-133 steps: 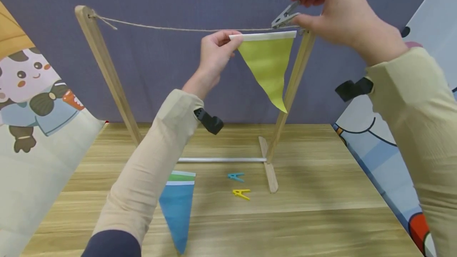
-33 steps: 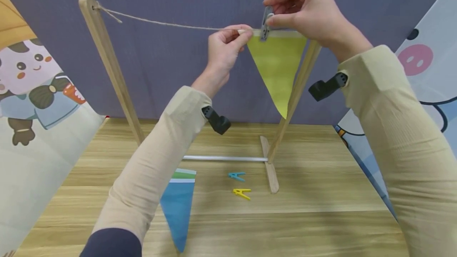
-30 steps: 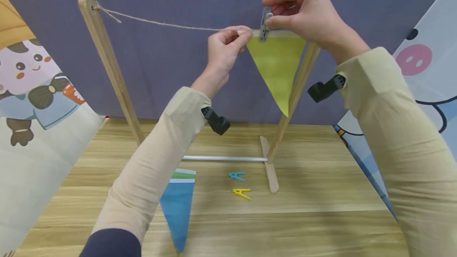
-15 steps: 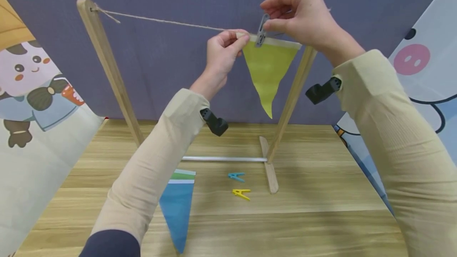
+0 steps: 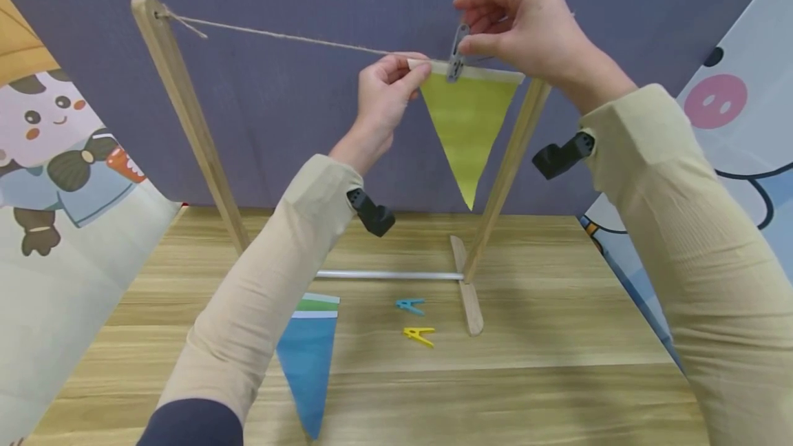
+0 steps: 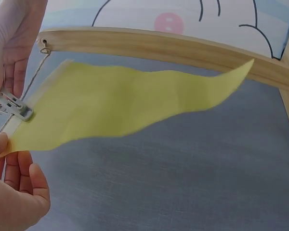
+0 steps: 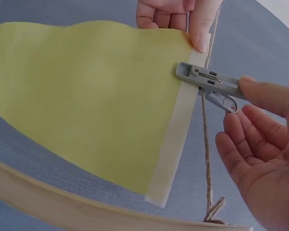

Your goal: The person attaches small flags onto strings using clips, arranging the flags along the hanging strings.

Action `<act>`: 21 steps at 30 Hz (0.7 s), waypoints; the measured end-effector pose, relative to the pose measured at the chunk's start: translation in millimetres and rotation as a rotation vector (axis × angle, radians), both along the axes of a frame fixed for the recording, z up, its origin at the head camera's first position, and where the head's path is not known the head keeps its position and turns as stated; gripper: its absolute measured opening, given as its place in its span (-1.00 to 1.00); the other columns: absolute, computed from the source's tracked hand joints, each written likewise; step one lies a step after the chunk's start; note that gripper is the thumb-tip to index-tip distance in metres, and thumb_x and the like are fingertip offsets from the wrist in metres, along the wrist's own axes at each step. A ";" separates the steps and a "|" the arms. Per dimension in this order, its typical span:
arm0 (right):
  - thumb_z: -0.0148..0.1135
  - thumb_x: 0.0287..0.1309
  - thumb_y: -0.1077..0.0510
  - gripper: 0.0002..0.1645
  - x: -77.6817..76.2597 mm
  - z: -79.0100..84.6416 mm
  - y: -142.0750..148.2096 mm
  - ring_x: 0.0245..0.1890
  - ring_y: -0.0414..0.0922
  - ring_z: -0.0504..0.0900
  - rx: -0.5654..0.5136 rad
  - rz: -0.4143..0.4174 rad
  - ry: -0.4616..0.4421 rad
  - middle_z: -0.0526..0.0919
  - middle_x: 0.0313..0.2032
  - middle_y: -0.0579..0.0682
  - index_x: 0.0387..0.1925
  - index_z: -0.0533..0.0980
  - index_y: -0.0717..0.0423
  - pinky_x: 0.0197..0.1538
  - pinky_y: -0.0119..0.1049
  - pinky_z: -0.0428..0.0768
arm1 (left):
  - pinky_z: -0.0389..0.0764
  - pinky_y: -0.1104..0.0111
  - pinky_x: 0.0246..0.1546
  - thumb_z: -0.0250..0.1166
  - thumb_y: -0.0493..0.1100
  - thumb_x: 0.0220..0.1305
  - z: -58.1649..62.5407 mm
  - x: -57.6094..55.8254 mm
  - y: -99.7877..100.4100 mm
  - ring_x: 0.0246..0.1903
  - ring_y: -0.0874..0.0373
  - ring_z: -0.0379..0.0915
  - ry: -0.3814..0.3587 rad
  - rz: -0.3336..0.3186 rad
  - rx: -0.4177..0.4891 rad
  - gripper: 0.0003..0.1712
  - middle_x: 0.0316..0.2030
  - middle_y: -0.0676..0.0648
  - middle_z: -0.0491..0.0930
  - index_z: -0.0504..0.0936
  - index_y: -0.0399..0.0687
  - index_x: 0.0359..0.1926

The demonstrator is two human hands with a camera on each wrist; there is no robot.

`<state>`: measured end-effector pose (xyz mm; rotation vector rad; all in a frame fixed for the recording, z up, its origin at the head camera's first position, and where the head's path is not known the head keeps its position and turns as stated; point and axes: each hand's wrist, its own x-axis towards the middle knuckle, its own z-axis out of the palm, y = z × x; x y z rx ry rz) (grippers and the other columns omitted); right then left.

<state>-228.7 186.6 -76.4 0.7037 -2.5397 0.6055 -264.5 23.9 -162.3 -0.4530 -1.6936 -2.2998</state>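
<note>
A yellow triangular pennant [image 5: 472, 136] with a white top band hangs at the twine [image 5: 279, 35], point down. My left hand [image 5: 383, 98] pinches its upper left corner between thumb and fingers. A grey clothespin [image 5: 455, 69] bites over the white band, left of its middle. My right hand [image 5: 529, 29] holds the clothespin's handle ends; in the right wrist view the thumb lies on one leg and a fingertip touches the other. The left wrist view also shows the clothespin [image 6: 17, 108] across band and twine, with the pennant [image 6: 115, 103] rippling sideways.
The twine spans two wooden posts [image 5: 186, 115], joined low down by a white rod [image 5: 390, 274]. On the wooden table [image 5: 526, 391] lie a blue clothespin [image 5: 410, 305], a yellow clothespin [image 5: 419, 336], a blue pennant [image 5: 308, 363] and a green pennant [image 5: 317, 305] partly beneath it.
The grey clothespin, earlier tilted at the twine near the right post, now sits upright over the pennant's band. Since one second ago, clothespin and pennant have shifted slightly down and left.
</note>
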 end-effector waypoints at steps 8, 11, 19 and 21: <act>0.26 0.15 0.20 -0.44 4.3 -3.1 0.6 -0.01 -0.13 0.47 0.022 -0.011 0.045 0.52 0.03 0.07 0.20 0.40 0.16 0.13 -0.42 0.41 | 0.41 0.48 -0.40 0.30 -0.34 0.16 -4.8 -1.1 -4.4 -0.46 0.30 0.39 -0.018 -0.032 -0.083 -0.90 -0.50 0.07 0.52 0.59 -0.26 -0.28; 0.26 0.15 0.20 -0.43 7.5 -4.8 1.6 0.04 -0.09 0.45 0.032 -0.009 0.057 0.50 0.08 0.08 0.21 0.39 0.17 0.16 -0.42 0.38 | 0.41 0.49 -0.36 0.31 -0.32 0.16 -7.8 -1.6 -8.2 -0.38 0.28 0.42 -0.023 -0.055 -0.132 -0.86 -0.43 0.05 0.54 0.59 -0.24 -0.23; 0.30 0.10 0.26 -0.44 17.7 -8.5 4.4 0.09 -0.09 0.43 0.029 0.031 0.111 0.47 0.10 0.07 0.17 0.42 0.19 0.17 -0.45 0.37 | 0.44 0.46 -0.26 0.31 -0.30 0.17 -15.7 -2.5 -17.6 -0.23 0.20 0.48 -0.007 -0.073 -0.193 -0.80 -0.31 0.04 0.58 0.60 -0.20 -0.16; 0.30 0.09 0.26 -0.44 20.1 -9.2 4.5 0.09 -0.10 0.43 0.022 0.036 0.110 0.46 0.10 0.06 0.17 0.43 0.19 0.17 -0.45 0.37 | 0.43 0.45 -0.27 0.31 -0.30 0.17 -16.7 -2.4 -19.2 -0.23 0.20 0.48 -0.010 -0.073 -0.202 -0.80 -0.31 0.04 0.59 0.61 -0.19 -0.15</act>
